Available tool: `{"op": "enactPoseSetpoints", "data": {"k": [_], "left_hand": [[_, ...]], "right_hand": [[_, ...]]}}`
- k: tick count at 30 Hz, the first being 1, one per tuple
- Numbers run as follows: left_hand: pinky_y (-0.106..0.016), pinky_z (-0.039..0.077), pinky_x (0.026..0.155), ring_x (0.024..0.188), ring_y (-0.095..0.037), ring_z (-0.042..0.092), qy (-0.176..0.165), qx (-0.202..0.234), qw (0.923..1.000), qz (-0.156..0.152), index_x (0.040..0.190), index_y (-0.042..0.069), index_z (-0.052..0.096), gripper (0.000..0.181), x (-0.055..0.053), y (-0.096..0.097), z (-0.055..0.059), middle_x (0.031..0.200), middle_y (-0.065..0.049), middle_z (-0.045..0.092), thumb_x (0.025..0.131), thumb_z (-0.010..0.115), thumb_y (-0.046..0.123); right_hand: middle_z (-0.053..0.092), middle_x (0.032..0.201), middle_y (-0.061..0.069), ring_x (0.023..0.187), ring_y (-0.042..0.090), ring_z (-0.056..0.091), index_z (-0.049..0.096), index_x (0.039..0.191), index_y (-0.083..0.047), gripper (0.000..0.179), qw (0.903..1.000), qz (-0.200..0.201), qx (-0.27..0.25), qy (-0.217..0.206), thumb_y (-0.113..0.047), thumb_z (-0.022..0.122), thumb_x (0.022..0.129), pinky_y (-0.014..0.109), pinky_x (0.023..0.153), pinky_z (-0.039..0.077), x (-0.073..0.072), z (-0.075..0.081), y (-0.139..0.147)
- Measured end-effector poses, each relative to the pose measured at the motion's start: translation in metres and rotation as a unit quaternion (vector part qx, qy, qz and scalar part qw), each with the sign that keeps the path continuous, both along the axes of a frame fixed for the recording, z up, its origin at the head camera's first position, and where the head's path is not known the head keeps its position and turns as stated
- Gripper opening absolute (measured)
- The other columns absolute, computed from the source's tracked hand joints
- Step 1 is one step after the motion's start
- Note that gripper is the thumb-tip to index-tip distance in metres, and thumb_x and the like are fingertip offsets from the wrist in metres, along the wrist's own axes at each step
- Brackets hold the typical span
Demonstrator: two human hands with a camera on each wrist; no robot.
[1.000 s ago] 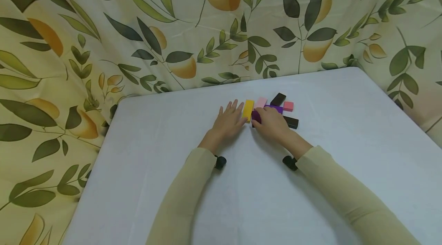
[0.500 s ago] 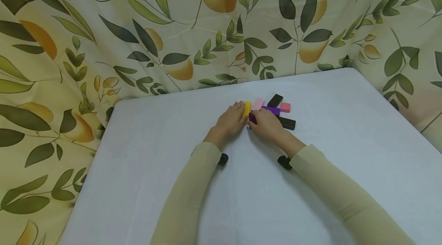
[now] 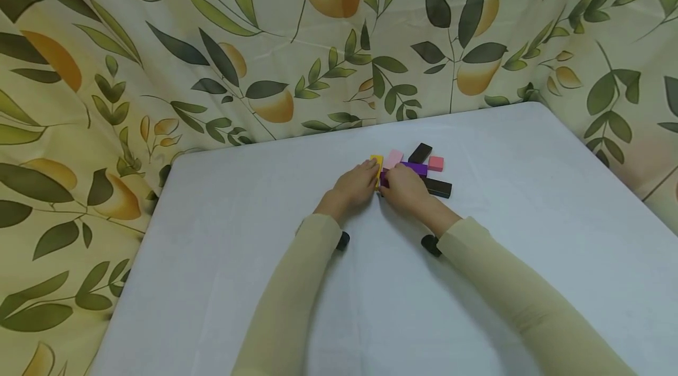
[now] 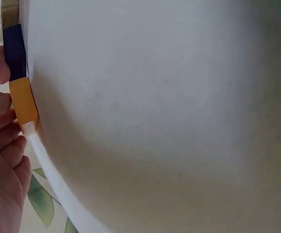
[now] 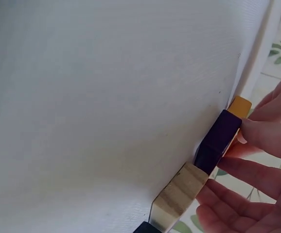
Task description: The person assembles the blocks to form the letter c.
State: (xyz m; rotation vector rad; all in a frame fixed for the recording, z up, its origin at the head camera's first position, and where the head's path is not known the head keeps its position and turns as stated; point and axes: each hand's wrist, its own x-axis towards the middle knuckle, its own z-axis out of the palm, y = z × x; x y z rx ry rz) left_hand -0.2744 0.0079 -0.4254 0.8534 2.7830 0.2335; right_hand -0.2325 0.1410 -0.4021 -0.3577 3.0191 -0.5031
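Observation:
My left hand (image 3: 356,186) lies over the left side of a yellow block (image 3: 378,159), thumb at its near end and fingers bent over it. My right hand (image 3: 406,189) pinches a dark purple block (image 5: 218,141) between thumb and fingers, right beside the yellow one. In the right wrist view a striped bare-wood block (image 5: 179,194) adjoins the dark purple block's other end. Past my right fingers lie a bright purple block (image 3: 418,169) and a pale pink block (image 3: 394,158). Much of the dark purple block is hidden by my hand in the head view.
A black block (image 3: 438,188) lies right of my right hand. Farther back are another black block (image 3: 421,153) and a small coral-pink block (image 3: 436,163). The white-covered table (image 3: 254,246) meets a leaf-and-fruit patterned curtain (image 3: 318,40) at its far and left edges.
My left hand has slid right and its spread fingers have come together over the yellow block. My right hand keeps its pinch on the dark purple block. The head view has shifted slightly.

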Motion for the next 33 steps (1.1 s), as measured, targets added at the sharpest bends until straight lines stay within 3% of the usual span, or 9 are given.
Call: {"op": "enactPoseSetpoints", "data": {"k": [10,20,27,33], "left_hand": [[-0.025,0.013,0.108,0.136,-0.018,0.019,0.008,-0.050,0.9984,-0.026,0.145,0.005,0.025,0.048,0.011,-0.011,0.005,0.150,-0.007,0.021,0.101,0.028,0.025],[-0.026,0.016,0.108,0.136,-0.017,0.020,0.007,-0.056,0.9982,-0.019,0.144,0.004,0.027,0.049,0.026,-0.035,0.008,0.149,-0.008,0.023,0.100,0.030,0.026],[-0.029,0.019,0.108,0.134,-0.021,0.025,0.019,-0.047,0.9986,-0.015,0.142,0.002,0.031,0.048,0.036,-0.047,0.009,0.148,-0.010,0.026,0.100,0.033,0.025],[-0.029,0.020,0.108,0.134,-0.020,0.024,0.011,-0.065,0.9978,-0.008,0.143,0.002,0.029,0.049,0.043,-0.055,0.009,0.148,-0.009,0.024,0.100,0.032,0.026]], "right_hand": [[0.058,0.071,0.009,0.064,0.021,0.052,0.067,0.082,0.001,0.021,0.9984,-0.016,-0.023,-0.049,-0.020,0.065,0.086,0.031,0.057,0.045,0.007,0.001,-0.002],[0.057,0.076,0.010,0.070,0.022,0.049,0.068,0.083,0.001,0.021,0.9989,0.021,-0.015,-0.040,-0.020,0.066,0.085,0.033,0.061,0.043,0.019,0.001,-0.006],[0.059,0.079,0.011,0.072,0.023,0.051,0.068,0.086,0.001,0.022,0.9990,0.025,-0.014,-0.035,-0.020,0.067,0.085,0.033,0.065,0.046,0.024,0.001,-0.010],[0.059,0.081,0.011,0.070,0.022,0.052,0.069,0.088,0.001,0.023,0.9979,0.044,-0.016,-0.045,-0.021,0.069,0.083,0.033,0.066,0.048,0.030,0.003,-0.013]]}}
